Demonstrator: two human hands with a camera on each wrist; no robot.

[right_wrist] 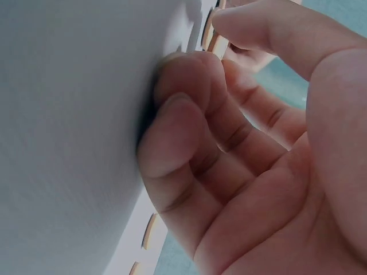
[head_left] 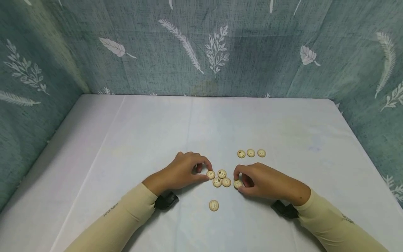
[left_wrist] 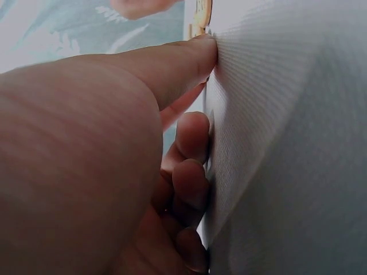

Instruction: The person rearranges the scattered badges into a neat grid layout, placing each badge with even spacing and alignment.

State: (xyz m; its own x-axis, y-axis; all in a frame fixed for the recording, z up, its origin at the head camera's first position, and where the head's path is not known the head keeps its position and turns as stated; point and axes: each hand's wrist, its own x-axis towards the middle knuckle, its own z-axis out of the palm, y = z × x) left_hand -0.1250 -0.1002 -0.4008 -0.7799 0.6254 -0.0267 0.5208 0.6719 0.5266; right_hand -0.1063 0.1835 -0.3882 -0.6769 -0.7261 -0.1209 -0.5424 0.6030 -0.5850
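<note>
Small round pale wooden buttons with dark markings lie on the white cloth. In the head view my left hand (head_left: 184,170) pinches one button (head_left: 210,174) by its edges between thumb and index finger, its other fingers curled under. Opposite it, my right hand (head_left: 266,180) holds another button (head_left: 238,184) between thumb and index finger, low at the cloth. Three more buttons (head_left: 217,182) sit close together between the hands. In the left wrist view the thumb presses down at the cloth beside a button edge (left_wrist: 202,12). The right wrist view shows the other fingers folded against the cloth.
Behind my right hand, three buttons (head_left: 251,153) form a short row. A single button (head_left: 213,205) lies nearer to me, between the forearms. The white cloth-covered table (head_left: 141,122) meets a green leaf-patterned curtain (head_left: 141,70) at the back and sides.
</note>
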